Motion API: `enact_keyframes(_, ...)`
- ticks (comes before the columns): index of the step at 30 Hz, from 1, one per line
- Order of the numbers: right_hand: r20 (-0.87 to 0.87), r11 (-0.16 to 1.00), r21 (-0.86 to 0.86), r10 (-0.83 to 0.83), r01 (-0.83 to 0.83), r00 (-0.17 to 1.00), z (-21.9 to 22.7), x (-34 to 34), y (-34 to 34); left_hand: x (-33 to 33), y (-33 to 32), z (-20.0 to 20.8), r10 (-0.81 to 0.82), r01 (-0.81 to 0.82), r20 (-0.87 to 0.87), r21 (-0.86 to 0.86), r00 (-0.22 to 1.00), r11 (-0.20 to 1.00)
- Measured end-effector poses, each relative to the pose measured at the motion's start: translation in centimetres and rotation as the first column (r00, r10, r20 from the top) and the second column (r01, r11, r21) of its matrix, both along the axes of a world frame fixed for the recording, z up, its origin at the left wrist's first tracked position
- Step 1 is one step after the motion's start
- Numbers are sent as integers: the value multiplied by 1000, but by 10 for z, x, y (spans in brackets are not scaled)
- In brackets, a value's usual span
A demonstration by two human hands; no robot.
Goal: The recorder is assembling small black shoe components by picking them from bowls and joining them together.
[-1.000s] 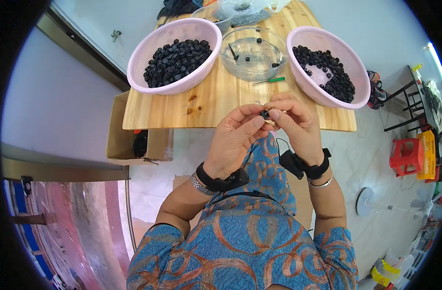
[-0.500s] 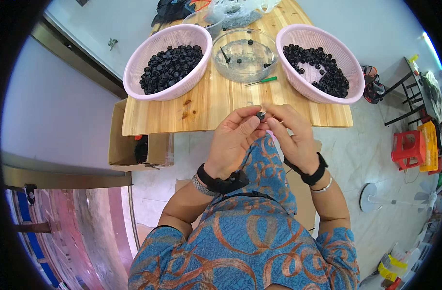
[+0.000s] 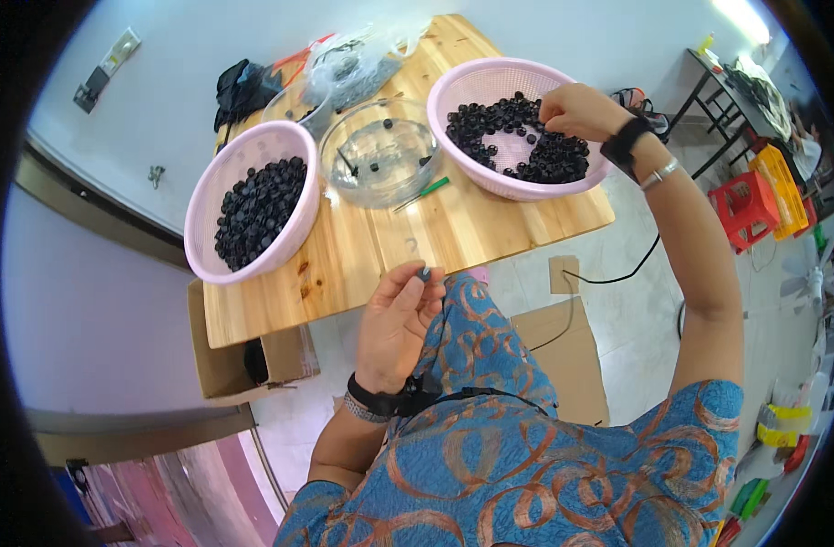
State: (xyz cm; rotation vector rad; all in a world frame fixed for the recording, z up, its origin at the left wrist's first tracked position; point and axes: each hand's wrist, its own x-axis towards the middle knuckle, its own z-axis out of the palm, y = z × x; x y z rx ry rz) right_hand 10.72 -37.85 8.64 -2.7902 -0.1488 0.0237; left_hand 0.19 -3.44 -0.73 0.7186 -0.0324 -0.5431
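Here, left hand [image 3: 394,328]: fingers pinching a small black part [image 3: 424,273], near the 6 o'clock edge of the wooden surface [image 3: 362,255]
Right hand [image 3: 585,111]: at the 2 o'clock side of the right pink basket [image 3: 485,180], fingers curled down by loose black pieces [image 3: 492,118]; cannot tell whether they grip one
Left pink basket [image 3: 300,217]: 10 o'clock from the left hand
Green-handled tool [image 3: 435,186]: just beside the clear bowl [image 3: 385,193], at its 4 o'clock

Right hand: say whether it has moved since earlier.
Yes: the right hand moved forward and right, from the near edge of the table to the right-hand pink basket.
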Motion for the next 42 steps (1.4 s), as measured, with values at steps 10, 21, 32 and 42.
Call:
enact_keyframes(10, -160, 858, -513, -112, 14, 981, -47, 63, 10, -4, 0, -11, -48, 50, -64, 22, 997, 999)
enact_keyframes(21, -168, 860, -511, -92, -7, 981, -63, 73, 10, 5, 3, -6, -46, 48, -85, 19, 995, 999)
enact_keyframes(32, -160, 922, 385, 113, -43, 981, -17, 45, 30, 6, 1, -1, 6, -6, -17, 4, 1000, 1000)
enact_keyframes(42, 320, 695, 398, 506, -599, 801, -11, -88, 135, 14, -22, 8, 32, -30, 28, -72, 999, 997)
